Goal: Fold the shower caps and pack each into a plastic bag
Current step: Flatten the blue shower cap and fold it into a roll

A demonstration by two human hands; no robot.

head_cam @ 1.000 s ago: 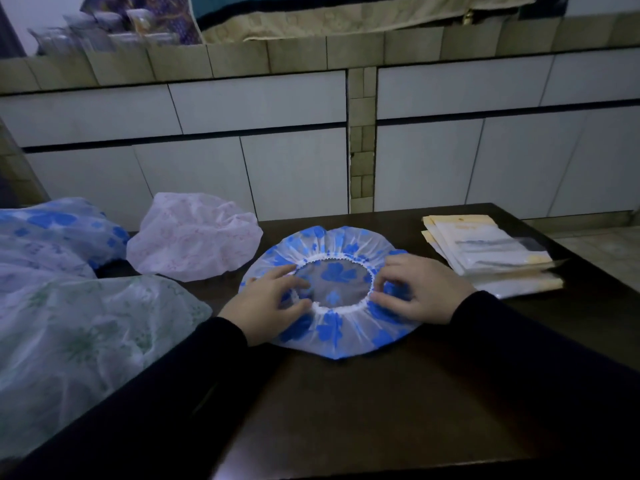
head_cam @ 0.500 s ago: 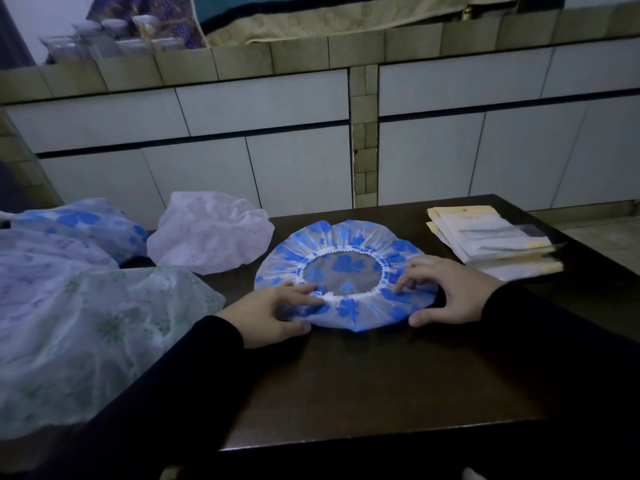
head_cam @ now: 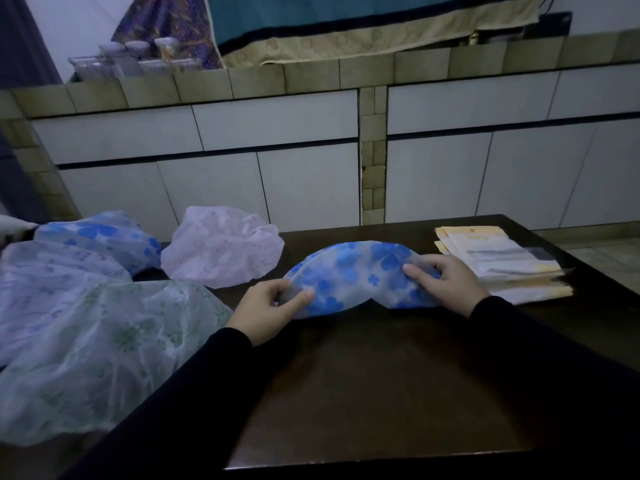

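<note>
Shower caps, five. One blue-flowered cap (head_cam: pixel 356 275), folded in half, mid-table (head_cam: pixel 363 393); left hand (head_cam: pixel 266 308) pinches its 9 o'clock end, right hand (head_cam: pixel 446 280) its 3 o'clock end. Four loose caps (head_cam: pixel 104 341) at 9 o'clock. One stack of plastic bags (head_cam: pixel 498 258) at 2 o'clock.

Blue-flowered shower cap (head_cam: pixel 356 275) folded to a half-moon on the dark table.
Plastic bags (head_cam: pixel 498 258) lie stacked just right of it; other caps (head_cam: pixel 104 327) are heaped left.

Both hands, left (head_cam: pixel 268 308) and right (head_cam: pixel 446 278), pinch folded blue-flowered shower cap (head_cam: pixel 353 275) on dark table (head_cam: pixel 363 393).
</note>
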